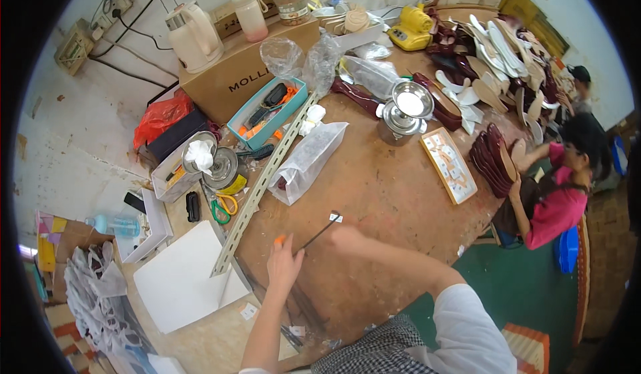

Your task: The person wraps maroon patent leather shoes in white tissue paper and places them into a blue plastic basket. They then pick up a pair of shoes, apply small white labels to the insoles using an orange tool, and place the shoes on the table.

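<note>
Cluttered brown workbench point(394, 194) spreading under everything, scuffed and stained. Gripping at its near edge: left hand point(286, 264) closing its fingers around something small and orange point(279, 240), only a tip peeking out above the knuckles; right hand point(347, 239) pinching the lower end of a thin dark rod point(320, 230). Slanting up and to the right from between the two hands, slim and straight, ending in a small pale square tip point(335, 218) hovering just over the wood. Hard telling whether rod and orange piece belong together.

Lying just left of the hands, a long perforated metal angle bar point(264, 180) running diagonally, a white sheet point(180, 280) at its lower end. Resting near the bar, a clear plastic bag point(308, 160), green-handled scissors point(224, 207) and a teal tray point(267, 113) of tools. Standing further back, a steel pedestal bowl point(408, 107), a cardboard box point(247, 67) bearing a white kettle point(193, 37). Working at the right side, another person in a pink top point(557, 204), hands on stacked dark red shoe soles point(491, 160).
</note>
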`<state>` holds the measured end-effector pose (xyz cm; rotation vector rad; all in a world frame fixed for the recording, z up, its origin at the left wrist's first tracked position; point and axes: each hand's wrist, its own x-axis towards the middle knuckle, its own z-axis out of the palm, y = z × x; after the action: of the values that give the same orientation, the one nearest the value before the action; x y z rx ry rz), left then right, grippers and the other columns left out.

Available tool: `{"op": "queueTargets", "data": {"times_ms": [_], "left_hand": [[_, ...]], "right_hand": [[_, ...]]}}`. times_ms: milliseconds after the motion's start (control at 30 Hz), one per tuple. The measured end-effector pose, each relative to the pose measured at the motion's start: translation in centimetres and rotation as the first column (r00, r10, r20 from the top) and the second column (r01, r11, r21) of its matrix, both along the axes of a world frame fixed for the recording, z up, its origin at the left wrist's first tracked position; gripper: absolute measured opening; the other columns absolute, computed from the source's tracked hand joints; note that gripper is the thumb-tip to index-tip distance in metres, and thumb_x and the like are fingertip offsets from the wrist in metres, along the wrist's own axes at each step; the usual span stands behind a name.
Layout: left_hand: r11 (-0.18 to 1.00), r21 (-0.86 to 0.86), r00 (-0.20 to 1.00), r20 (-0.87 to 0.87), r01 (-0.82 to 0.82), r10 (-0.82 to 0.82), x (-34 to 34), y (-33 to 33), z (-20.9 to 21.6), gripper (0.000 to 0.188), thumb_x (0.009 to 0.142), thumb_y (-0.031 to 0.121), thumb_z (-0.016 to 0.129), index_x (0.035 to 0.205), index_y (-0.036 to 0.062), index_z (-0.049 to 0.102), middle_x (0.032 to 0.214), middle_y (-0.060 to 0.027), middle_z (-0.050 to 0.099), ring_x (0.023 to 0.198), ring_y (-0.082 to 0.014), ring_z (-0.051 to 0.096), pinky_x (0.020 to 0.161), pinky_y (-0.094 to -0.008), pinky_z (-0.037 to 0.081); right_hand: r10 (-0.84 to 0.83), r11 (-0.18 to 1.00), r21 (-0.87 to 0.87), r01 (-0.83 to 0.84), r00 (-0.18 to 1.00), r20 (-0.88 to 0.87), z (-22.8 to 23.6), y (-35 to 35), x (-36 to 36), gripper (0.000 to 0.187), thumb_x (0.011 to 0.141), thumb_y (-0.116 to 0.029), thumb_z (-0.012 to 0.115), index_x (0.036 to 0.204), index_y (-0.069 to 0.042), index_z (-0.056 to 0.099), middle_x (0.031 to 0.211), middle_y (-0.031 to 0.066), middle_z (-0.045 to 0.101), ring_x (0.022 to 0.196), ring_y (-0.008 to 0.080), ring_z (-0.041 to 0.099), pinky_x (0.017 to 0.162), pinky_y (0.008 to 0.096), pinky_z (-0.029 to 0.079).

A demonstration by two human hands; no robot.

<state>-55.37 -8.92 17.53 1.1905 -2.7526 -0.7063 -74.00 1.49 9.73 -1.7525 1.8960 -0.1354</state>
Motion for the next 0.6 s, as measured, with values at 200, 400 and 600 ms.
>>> {"op": "queueTargets", "data": {"times_ms": [200, 400, 600], "left_hand": [[0.992, 0.02, 0.993, 0.016, -0.121, 0.121, -9.0, -5.3, -0.8, 0.07, 0.079, 0.024, 0.066, 0.139, 0.0095, 0.033, 0.127, -0.025, 0.043, 0.113, -0.039, 0.048, 0.09, -0.0442, 0.044], [0.984, -0.176, 0.997, 0.073, 0.007, 0.006, -14.9, -9.4, -3.4, 0.089, 0.07, 0.019, 0.075, 0.143, 0.0115, 0.025, 0.128, -0.0219, 0.041, 0.115, -0.0394, 0.044, 0.089, -0.0444, 0.044], [0.984, 0.17, 0.951, 0.31, -0.059, 0.004, -16.4, -10.3, -5.8, 0.072, 0.074, 0.04, 0.069, 0.127, 0.0041, 0.038, 0.104, -0.0218, 0.056, 0.088, -0.0395, 0.061, 0.07, -0.0472, 0.051]], "right_hand": [[-0.627, 0.638, -0.257, 0.726, 0.683, 0.374, 1.7, -9.3, -17.4, 0.063, 0.078, -0.024, 0.065, 0.133, -0.007, 0.037, 0.128, 0.0228, 0.044, 0.116, 0.041, 0.045, 0.093, 0.0459, 0.041], [-0.751, 0.556, -0.591, 0.584, 0.657, -0.058, 2.0, -17.7, -30.7, 0.073, 0.076, -0.021, 0.067, 0.139, -0.008, 0.033, 0.143, 0.0198, 0.031, 0.13, 0.0424, 0.03, 0.104, 0.0522, 0.029], [-0.819, 0.57, -0.508, 0.646, 0.4, -0.411, 1.5, -22.0, -39.8, 0.053, 0.087, -0.02, 0.045, 0.139, -0.009, 0.036, 0.145, 0.0181, 0.031, 0.135, 0.039, 0.025, 0.106, 0.0544, 0.022]]}}
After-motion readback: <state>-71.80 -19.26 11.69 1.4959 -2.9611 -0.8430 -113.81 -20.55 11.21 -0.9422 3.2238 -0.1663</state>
